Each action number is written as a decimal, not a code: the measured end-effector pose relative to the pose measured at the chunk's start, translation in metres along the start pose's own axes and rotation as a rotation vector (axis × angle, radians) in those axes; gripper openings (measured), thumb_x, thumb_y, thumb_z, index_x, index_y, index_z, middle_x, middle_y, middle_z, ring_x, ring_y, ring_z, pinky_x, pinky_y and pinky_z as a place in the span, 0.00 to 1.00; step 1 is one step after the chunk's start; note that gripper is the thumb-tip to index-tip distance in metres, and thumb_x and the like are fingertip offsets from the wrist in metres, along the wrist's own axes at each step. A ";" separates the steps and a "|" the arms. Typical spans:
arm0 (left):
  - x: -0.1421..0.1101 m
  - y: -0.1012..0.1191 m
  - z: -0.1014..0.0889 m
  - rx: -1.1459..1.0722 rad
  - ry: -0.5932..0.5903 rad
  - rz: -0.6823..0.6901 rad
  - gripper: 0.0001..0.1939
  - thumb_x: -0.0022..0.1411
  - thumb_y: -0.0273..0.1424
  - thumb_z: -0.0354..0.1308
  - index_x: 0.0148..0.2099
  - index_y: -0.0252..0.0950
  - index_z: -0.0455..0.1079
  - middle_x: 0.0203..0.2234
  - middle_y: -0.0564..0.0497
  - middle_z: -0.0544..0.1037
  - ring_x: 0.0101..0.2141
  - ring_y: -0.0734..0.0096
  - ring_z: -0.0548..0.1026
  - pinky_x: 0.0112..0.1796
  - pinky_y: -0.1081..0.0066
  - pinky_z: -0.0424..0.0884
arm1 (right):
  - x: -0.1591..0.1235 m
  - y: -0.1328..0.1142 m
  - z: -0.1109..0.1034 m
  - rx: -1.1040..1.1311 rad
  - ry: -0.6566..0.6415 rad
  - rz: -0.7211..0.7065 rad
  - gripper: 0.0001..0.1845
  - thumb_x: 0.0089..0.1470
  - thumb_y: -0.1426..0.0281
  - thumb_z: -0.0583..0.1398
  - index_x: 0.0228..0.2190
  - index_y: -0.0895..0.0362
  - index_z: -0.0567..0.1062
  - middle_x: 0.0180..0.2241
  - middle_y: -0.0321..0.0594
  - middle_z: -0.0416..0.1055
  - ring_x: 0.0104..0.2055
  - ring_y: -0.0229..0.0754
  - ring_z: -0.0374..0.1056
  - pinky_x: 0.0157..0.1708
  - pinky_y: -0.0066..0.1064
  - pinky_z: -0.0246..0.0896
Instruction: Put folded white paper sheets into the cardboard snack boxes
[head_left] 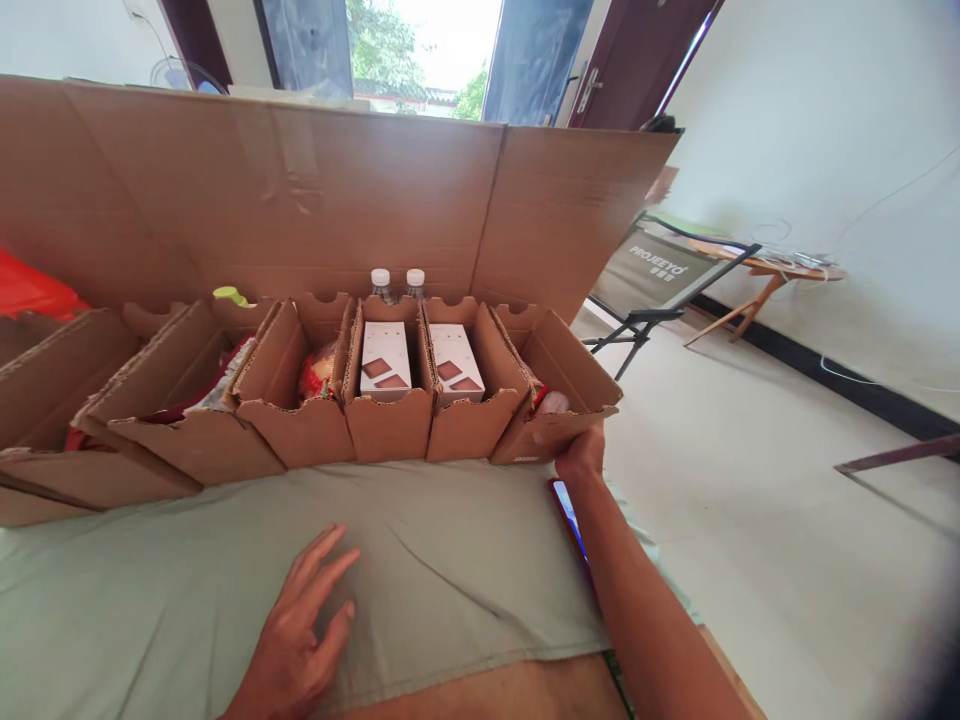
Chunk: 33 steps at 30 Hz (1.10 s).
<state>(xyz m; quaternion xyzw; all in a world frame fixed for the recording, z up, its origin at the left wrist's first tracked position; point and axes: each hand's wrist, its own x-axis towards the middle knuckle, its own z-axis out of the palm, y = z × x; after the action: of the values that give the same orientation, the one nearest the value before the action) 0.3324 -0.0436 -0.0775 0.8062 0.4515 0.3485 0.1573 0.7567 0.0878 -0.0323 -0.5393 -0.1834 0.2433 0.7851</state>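
My left hand [304, 615] hovers over the green cloth [420, 560], its fingers spread and nothing in them. At the right end of a row of open cardboard bins, my right hand [583, 455] grips the lower front corner of the last cardboard bin [555, 425]. Some of its fingers are hidden by the bin and the hand itself. Inside that bin lies a pale, rounded item with red on it [553, 402], mostly concealed. The two bins to its left each hold a white box [386, 358] with brown squares printed on it. A phone [571, 515] lies beside my right wrist.
More bins hold a red-and-yellow packet [319, 372] and a red-and-white bag [221, 380]. Two white-capped bottles [381, 283] stand behind the row, before a tall cardboard panel [390, 200]. A folding chair [649, 270] and a small wooden table [772, 265] are at the right.
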 end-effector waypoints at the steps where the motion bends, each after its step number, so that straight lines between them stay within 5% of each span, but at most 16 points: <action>1: -0.001 0.000 -0.001 0.002 0.019 0.015 0.20 0.66 0.29 0.56 0.59 0.46 0.75 0.61 0.45 0.75 0.59 0.55 0.75 0.54 0.57 0.77 | -0.001 -0.003 0.001 -0.024 0.031 -0.015 0.24 0.62 0.48 0.59 0.38 0.58 0.76 0.34 0.38 0.76 0.32 0.39 0.71 0.36 0.34 0.69; 7: -0.021 -0.010 -0.021 0.051 0.066 0.022 0.19 0.66 0.28 0.56 0.58 0.47 0.74 0.60 0.47 0.76 0.58 0.58 0.76 0.53 0.61 0.78 | -0.044 -0.063 -0.009 -0.171 0.168 -0.280 0.17 0.58 0.54 0.59 0.34 0.55 0.76 0.31 0.34 0.73 0.31 0.38 0.67 0.32 0.29 0.62; 9: -0.024 -0.012 -0.026 0.065 0.077 0.036 0.18 0.66 0.28 0.56 0.57 0.46 0.74 0.58 0.48 0.77 0.57 0.59 0.77 0.52 0.62 0.79 | -0.076 -0.091 -0.006 -0.286 0.044 -0.408 0.15 0.56 0.57 0.63 0.40 0.54 0.78 0.32 0.34 0.74 0.29 0.38 0.67 0.34 0.31 0.63; 11: -0.024 -0.010 -0.027 0.064 0.084 0.076 0.18 0.66 0.28 0.56 0.56 0.45 0.74 0.57 0.47 0.78 0.56 0.60 0.78 0.52 0.65 0.79 | -0.108 -0.114 0.006 -0.574 -0.216 -0.606 0.16 0.57 0.60 0.64 0.46 0.52 0.78 0.33 0.35 0.74 0.28 0.38 0.67 0.33 0.32 0.64; 14: -0.020 -0.003 -0.025 0.037 0.076 0.149 0.18 0.65 0.26 0.56 0.56 0.44 0.74 0.56 0.46 0.79 0.56 0.62 0.78 0.52 0.67 0.79 | -0.135 -0.130 0.034 -0.904 -0.417 -0.835 0.18 0.62 0.64 0.60 0.52 0.52 0.76 0.35 0.35 0.75 0.27 0.37 0.67 0.32 0.32 0.64; 17: -0.023 -0.001 -0.023 0.008 0.053 0.183 0.19 0.65 0.24 0.56 0.57 0.43 0.74 0.56 0.45 0.79 0.58 0.61 0.77 0.54 0.65 0.77 | -0.130 -0.124 0.061 -1.279 -0.574 -0.792 0.26 0.60 0.67 0.61 0.59 0.50 0.71 0.31 0.34 0.77 0.27 0.41 0.71 0.28 0.31 0.60; 21: -0.036 -0.011 -0.022 -0.001 0.011 0.192 0.20 0.65 0.23 0.56 0.57 0.42 0.73 0.56 0.45 0.80 0.58 0.60 0.76 0.55 0.64 0.77 | -0.110 -0.107 0.080 -1.554 -0.669 -0.759 0.11 0.55 0.71 0.63 0.40 0.49 0.81 0.25 0.36 0.79 0.27 0.45 0.73 0.24 0.31 0.52; 26: -0.049 -0.024 -0.020 -0.041 0.011 0.231 0.20 0.65 0.23 0.56 0.58 0.40 0.72 0.55 0.43 0.80 0.58 0.60 0.77 0.55 0.65 0.77 | -0.128 -0.108 0.053 -1.524 -0.697 -0.831 0.11 0.58 0.73 0.58 0.36 0.52 0.82 0.30 0.36 0.82 0.31 0.46 0.78 0.27 0.32 0.59; 31: -0.056 -0.018 -0.009 -0.172 0.102 0.203 0.18 0.67 0.24 0.53 0.56 0.40 0.73 0.53 0.43 0.81 0.57 0.62 0.77 0.54 0.66 0.77 | -0.201 -0.126 -0.001 -1.327 -0.763 -1.024 0.14 0.66 0.70 0.54 0.39 0.55 0.81 0.29 0.38 0.82 0.23 0.42 0.76 0.23 0.30 0.64; 33: -0.057 -0.011 -0.006 -0.224 0.108 0.196 0.18 0.67 0.24 0.52 0.56 0.40 0.73 0.52 0.43 0.81 0.57 0.62 0.77 0.54 0.66 0.77 | -0.233 -0.141 -0.019 -1.173 -0.899 -1.020 0.14 0.68 0.71 0.54 0.45 0.54 0.79 0.32 0.38 0.82 0.24 0.39 0.76 0.24 0.26 0.66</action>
<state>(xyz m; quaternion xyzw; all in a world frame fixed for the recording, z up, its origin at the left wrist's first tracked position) 0.3013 -0.0853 -0.1036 0.8039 0.3366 0.4532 0.1871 0.6034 -0.1044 0.0873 -0.5603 -0.7856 -0.0796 0.2503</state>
